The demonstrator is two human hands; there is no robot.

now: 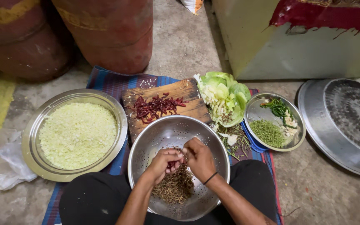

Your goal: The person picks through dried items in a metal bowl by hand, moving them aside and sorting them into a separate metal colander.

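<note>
Fingers (176, 160) of both hands pinched on dried chillies (171, 165) over colander (163, 133), striped mat (109, 81) on concrete floor (184, 46).

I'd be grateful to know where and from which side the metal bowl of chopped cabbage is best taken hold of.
Grip the bowl of chopped cabbage by its wide flat rim, probably with two hands at opposite sides. The left and near edges look freest: the far right rim lies close to the cutting board and the right rim close to the colander, where the left hand and right hand are busy.

Red dried chillies (157, 107) on a brown board (188, 98) — pale green shredded cabbage (78, 134), blue-striped mat (113, 81).
</note>
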